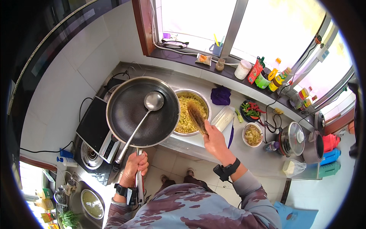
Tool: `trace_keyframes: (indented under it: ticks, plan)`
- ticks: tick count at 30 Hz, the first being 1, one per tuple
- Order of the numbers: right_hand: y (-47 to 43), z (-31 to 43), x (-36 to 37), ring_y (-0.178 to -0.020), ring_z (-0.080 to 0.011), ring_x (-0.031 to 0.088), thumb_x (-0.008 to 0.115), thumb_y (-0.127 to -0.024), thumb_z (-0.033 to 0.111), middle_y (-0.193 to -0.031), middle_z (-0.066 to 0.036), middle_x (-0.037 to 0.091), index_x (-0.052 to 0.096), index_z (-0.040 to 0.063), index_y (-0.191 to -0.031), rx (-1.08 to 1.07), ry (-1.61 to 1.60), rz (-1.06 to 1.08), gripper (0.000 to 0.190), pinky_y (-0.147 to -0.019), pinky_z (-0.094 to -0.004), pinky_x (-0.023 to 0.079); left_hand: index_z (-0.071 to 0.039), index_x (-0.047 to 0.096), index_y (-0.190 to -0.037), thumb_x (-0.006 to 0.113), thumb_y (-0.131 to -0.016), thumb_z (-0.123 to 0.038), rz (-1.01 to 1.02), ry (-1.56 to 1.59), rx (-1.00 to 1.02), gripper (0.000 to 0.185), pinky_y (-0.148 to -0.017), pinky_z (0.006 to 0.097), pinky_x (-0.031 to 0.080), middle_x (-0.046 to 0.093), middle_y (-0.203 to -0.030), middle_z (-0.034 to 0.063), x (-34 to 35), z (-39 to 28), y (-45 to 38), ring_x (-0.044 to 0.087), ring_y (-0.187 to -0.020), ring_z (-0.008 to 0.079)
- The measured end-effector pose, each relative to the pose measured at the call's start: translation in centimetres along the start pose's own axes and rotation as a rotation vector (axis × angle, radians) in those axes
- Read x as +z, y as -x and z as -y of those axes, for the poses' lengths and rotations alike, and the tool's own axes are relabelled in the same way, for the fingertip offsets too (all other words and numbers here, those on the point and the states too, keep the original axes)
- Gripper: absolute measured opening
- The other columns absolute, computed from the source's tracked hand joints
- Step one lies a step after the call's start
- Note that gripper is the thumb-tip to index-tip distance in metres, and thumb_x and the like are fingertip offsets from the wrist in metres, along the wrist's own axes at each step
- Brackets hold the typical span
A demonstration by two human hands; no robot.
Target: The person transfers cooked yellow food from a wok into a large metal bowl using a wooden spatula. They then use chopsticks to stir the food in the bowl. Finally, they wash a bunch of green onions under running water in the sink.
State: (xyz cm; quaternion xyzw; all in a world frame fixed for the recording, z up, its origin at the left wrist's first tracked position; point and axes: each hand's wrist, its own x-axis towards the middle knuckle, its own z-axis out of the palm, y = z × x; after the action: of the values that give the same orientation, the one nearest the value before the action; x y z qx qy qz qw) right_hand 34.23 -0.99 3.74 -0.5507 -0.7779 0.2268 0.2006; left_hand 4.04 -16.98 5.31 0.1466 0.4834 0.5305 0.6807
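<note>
My left hand (135, 166) grips the long handle of a dark wok (128, 114) with a honeycomb-textured inside. The wok is held level above the counter, and no food shows in it. A steel ladle (153, 101) rests inside, its handle sticking out over the near rim. In my right hand (214, 140) is a brown brush (197, 116), apparently of plant fibre. Its head is over a metal basin (209, 110) of yellow, fried-rice-like food (186, 114); whether it touches the food I cannot tell. The wok hides the basin's left side.
An induction cooker (93, 126) sits left, over a gas hob (90, 156). Right of the basin are a clear container (223, 118), a purple cloth (220, 95), a plate of peppers (251, 110), a food bowl (252, 134) and a glass-lidded pot (293, 138). Bottles (278, 80) line the windowsill.
</note>
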Motion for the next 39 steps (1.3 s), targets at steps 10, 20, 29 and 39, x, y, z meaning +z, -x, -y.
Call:
trace_keyframes:
  ticks: [10,20,29,39]
  plan:
    - [-2.2,-1.3,-1.2,-0.095,-0.0414,0.060,0.058,-0.088,0.009,-0.107,-0.022,0.059,0.037,0.008,-0.146,-0.148,-0.054,0.010,0.062,-0.080,-0.0493,0.049,-0.004,0.050,-0.103,0.055,-0.100,-0.019,0.019,0.006,-0.023,0.016,-0.042,0.0214,0.037,0.037,-0.066,-0.0057,0.7,1.8,0.8,0.036,-0.048,0.0033]
    - [-5.6,0.5,-2.8,-0.103,-0.0388,0.062,0.060,-0.090,0.006,-0.118,-0.025,0.061,0.041,0.001,-0.144,-0.059,-0.058,0.017,0.057,-0.090,-0.0397,0.049,-0.005,0.047,-0.109,0.056,-0.099,-0.024,0.004,-0.114,-0.001,0.023,-0.046,0.0234,0.040,0.036,-0.067,-0.0047,0.6,2.4,1.4,0.038,-0.051,0.0050]
    - [-2.0,5.3,0.7,-0.071,-0.0163,0.061,0.053,-0.099,0.014,-0.088,-0.008,0.058,0.052,0.001,-0.121,0.378,-0.860,0.583,0.026,-0.050,-0.0335,0.052,-0.004,0.047,-0.109,0.057,-0.100,-0.025,-0.011,-0.132,0.014,0.025,-0.047,0.0239,0.040,0.038,-0.067,-0.0039,0.4,2.1,-0.5,0.040,-0.051,0.0057]
    - [-0.8,2.3,0.6,-0.068,-0.0150,0.061,0.052,-0.099,0.016,-0.088,-0.007,0.058,0.052,0.002,-0.121,0.465,-1.027,0.299,0.026,-0.048,-0.0332,0.052,0.000,0.051,-0.107,0.060,-0.098,-0.023,-0.035,-0.145,0.049,0.026,-0.043,0.0250,0.042,0.041,-0.065,-0.0022,-1.7,1.6,-1.2,0.043,-0.050,0.0069]
